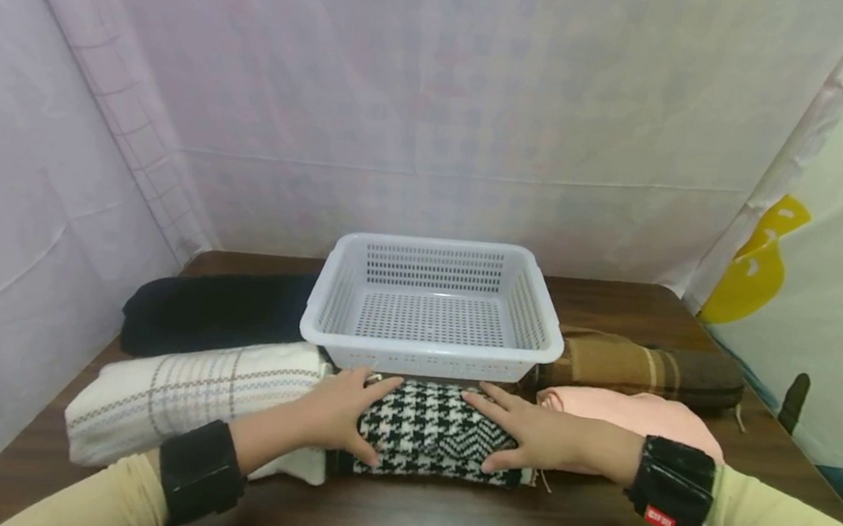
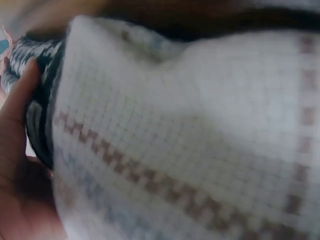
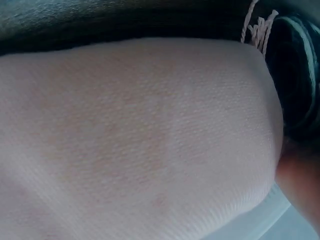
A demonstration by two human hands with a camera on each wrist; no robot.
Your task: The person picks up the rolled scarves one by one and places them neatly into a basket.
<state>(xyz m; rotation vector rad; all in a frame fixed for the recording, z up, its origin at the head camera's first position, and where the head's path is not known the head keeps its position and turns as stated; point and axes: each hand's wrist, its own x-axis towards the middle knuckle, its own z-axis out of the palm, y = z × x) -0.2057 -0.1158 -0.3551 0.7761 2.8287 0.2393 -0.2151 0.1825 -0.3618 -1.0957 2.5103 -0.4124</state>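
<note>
A rolled scarf [image 1: 425,426] in black-and-white houndstooth lies on the table, between my two hands in the head view. My left hand [image 1: 337,410] rests on its left end with thumb and fingers spread, the thumb on the near side. At the opposite end, my right hand [image 1: 545,433] touches the same roll, its fingers likewise spread and fairly straight. A cream checked cloth roll [image 2: 150,125] fills most of the left wrist view, beside the left hand. Under the right wrist sits a pink cloth roll [image 3: 150,135], which hides most of the right hand in that wrist view.
A white perforated plastic basket [image 1: 429,347], with nothing in it, stands just behind the houndstooth roll. Left of it lies a black cloth roll [image 1: 221,312]; to the right, a brown striped one [image 1: 608,367]. Pale curtains [image 1: 442,114] hang behind the dark wooden table [image 1: 414,517].
</note>
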